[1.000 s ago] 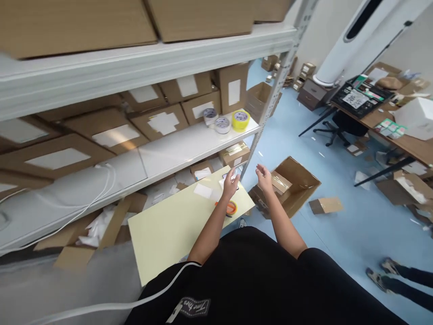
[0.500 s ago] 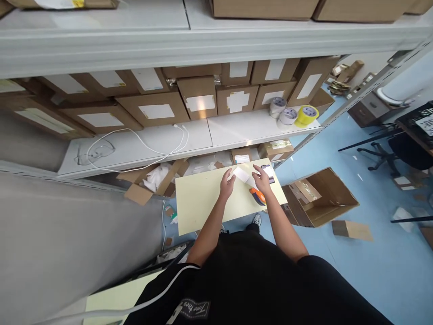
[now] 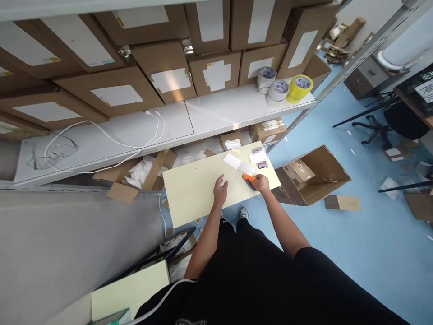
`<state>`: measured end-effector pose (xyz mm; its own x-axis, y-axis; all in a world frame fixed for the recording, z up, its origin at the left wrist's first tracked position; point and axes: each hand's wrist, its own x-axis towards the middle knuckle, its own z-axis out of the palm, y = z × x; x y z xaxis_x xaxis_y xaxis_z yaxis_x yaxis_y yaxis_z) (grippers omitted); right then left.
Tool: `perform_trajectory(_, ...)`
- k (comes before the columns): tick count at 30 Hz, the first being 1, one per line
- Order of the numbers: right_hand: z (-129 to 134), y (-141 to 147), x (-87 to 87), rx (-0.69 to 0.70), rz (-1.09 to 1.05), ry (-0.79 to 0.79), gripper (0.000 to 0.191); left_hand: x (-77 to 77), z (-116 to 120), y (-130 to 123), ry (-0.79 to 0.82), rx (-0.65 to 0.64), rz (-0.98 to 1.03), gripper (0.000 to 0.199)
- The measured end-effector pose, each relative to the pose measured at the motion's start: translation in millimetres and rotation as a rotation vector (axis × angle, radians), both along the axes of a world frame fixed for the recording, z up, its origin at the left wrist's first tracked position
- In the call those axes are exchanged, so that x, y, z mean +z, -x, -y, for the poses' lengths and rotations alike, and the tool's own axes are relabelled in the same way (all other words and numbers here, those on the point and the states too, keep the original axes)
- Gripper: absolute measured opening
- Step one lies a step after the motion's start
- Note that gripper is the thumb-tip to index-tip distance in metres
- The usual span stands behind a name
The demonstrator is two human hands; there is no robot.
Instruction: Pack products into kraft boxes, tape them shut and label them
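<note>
My right hand is closed around one end of an orange and dark blue handheld tool near the front right of a pale yellow tabletop. The tool's exact kind is too small to tell. My left hand hovers over the middle of the tabletop, fingers apart and holding nothing. Beyond both hands lies a folded white paper, its right part close to the tool. Farther right are a white card and a small dark object, partly blurred.
A shelf behind the table carries cardboard boxes, tape rolls and a white cable. An open carton stands back left, and a large open box sits on the floor at right.
My right hand has moved from the white paper down to the orange tool and closed on it. My left hand has drawn back from the paper. The view has tipped downward.
</note>
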<state>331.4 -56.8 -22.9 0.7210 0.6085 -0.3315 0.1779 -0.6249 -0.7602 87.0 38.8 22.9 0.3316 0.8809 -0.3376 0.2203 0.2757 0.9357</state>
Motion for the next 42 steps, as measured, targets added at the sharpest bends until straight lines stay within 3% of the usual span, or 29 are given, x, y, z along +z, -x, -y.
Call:
perform_trajectory(4,18,11,-45.2,0.093,-0.064,0.028,0.018,-15.5,28,5,0.040,0.004,-0.094,0.060)
perform_trajectory(8,28,24,-68.4,0.271,0.100,0.235,0.034,-22.8,51,9,0.035,0.030,-0.181,0.055)
perform_trajectory(12,38,20,-71.2,0.508,0.291,0.472,0.035,-21.0,66,3,0.032,0.036,-0.234,0.049)
perform_trajectory(15,53,8,-69.1,0.593,0.285,0.505,0.034,-15.9,72,-11,0.028,0.027,-0.237,0.045)
perform_trajectory(19,73,-8,-58.9,0.596,0.227,0.470,0.039,-5.0,73,-32,0.019,-0.001,-0.207,0.042)
perform_trajectory(22,74,-14,-39.2,0.579,0.212,0.311,0.046,8.9,67,-42,-0.008,0.002,-0.187,0.040)
perform_trajectory(25,65,-14,-9.4,0.549,0.184,0.005,0.048,33.1,54,-47,-0.082,0.016,-0.159,0.040)
perform_trajectory(28,52,-9,26.6,0.514,0.190,-0.245,0.047,71.0,36,-48,-0.195,0.015,-0.100,0.042)
perform_trajectory(32,35,1,80.4,0.525,0.199,-0.437,0.044,135.4,13,-41,-0.342,-0.015,-0.039,0.042)
perform_trajectory(37,16,18,147.3,0.617,0.162,-0.634,0.037,207.6,-3,-16,-0.531,-0.281,-0.022,0.041)
perform_trajectory(42,-3,37,196.5,0.656,0.236,-0.798,0.028,257.1,-10,23,-0.728,-0.540,-0.042,0.042)
